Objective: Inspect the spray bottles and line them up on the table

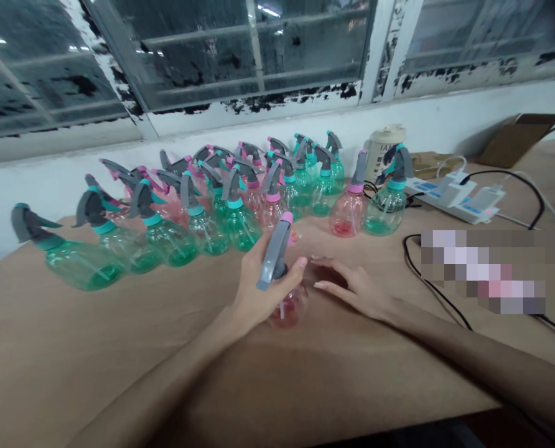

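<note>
View from above a brown table [95, 348] set against a white wall under a row of windows. The left hand [259, 286] is wrapped around the neck of a pink spray bottle [284, 308], fingers and thumb pressed together about it just under the grey trigger head [275, 252] (which has a pink cap at its top). The bottle stands upright on the table directly in front of the person, near the table's middle. The right hand [352, 289] lies just beside the bottle, palm down, fingers spread and loosely extended toward it; whether the fingertips touch the bottle cannot be told. Behind both hands, a crowd of green and pink spray bottles [221, 205] stretches along the wall, those at the far left tilted. To the right stand a pale lidded jar [382, 146], a white power strip [450, 193] with black cables [427, 280], and a cardboard box [515, 137].
</note>
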### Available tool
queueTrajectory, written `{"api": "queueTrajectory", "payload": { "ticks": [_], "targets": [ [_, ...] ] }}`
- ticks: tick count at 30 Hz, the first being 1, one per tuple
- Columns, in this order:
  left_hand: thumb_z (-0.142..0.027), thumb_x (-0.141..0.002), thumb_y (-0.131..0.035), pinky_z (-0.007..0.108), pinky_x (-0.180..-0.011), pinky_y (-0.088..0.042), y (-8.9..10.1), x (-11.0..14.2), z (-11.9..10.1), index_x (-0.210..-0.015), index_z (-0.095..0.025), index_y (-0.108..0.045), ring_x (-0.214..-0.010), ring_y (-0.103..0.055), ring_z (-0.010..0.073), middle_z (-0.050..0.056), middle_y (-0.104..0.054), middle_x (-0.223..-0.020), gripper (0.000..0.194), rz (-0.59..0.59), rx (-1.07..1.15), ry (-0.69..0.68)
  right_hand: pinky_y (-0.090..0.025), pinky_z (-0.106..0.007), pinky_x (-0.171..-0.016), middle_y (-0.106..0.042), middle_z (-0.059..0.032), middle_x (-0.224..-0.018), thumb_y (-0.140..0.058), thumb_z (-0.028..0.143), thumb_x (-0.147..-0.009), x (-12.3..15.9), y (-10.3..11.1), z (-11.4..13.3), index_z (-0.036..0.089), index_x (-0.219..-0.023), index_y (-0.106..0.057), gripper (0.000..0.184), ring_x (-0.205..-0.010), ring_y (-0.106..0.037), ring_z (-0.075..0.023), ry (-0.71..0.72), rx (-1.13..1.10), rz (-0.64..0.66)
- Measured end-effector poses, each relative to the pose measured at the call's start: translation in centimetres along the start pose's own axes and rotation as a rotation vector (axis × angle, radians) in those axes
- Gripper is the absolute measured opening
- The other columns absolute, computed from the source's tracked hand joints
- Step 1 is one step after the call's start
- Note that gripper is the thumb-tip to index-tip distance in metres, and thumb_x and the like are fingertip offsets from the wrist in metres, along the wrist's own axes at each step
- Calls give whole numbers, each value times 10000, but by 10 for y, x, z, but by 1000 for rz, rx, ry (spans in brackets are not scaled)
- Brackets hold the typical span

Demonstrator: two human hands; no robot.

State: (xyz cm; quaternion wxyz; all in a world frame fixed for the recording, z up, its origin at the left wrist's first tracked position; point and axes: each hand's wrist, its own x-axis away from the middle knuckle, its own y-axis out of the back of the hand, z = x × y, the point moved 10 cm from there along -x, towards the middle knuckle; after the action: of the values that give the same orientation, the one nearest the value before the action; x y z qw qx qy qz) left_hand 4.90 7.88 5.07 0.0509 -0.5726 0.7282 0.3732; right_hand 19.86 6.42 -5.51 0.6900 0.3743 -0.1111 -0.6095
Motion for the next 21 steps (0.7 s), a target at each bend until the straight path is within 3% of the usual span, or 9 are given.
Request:
{"api": "queueTrajectory", "payload": {
  "ticks": [6,12,16,18,21],
  "targets": [
    [-364,-804,-627,271,-591,-428,1,1,-1,-1087,-208,-576,-559,-465,117,-57,-483,-646,327,-39,-25,-38,-416,-500,-1019,-589,-102,-1291,-636,535,-798,7,-9,20,227,-1305,-472,615,-1201,-540,-279,41,-27,-41],
    [-373,-781,-677,267,-584,-461,3,2,1,-1106,-231,-562,-524,-486,87,-40,-577,-775,373,-83,34,-75,-427,-511,-1001,-506,-114,-1360,-769,554,-650,16,-25,58,262,-1376,-347,888,-1231,-497,-306,74,-139,-63],
    [-361,-756,-702,302,-630,-494,5,1,-1,-1132,-244,-517,-560,-517,94,-10,-618,-926,436,-119,55,-86,-478,-513,-920,-552,-125,-1271,-782,559,-621,11,-29,71,246,-1338,-384,878,-1151,-546,-321,7,-197,-147],
    [-369,-753,-694,340,-688,-514,6,1,-2,-1208,-257,-476,-642,-566,127,16,-617,-1018,517,-117,88,-111,-486,-510,-899,-571,-122,-1233,-771,550,-639,6,-29,74,237,-1293,-428,802,-1126,-557,-320,-23,-172,-164],
    [-405,-778,-648,452,-918,-467,8,5,-2,-1309,-256,-411,-1038,-584,252,81,-554,-1239,601,-112,131,-195,-497,-487,-866,-610,-102,-1158,-755,531,-665,0,-25,75,235,-1230,-477,696,-1059,-587,-302,-13,-93,-175]
  ]
}}
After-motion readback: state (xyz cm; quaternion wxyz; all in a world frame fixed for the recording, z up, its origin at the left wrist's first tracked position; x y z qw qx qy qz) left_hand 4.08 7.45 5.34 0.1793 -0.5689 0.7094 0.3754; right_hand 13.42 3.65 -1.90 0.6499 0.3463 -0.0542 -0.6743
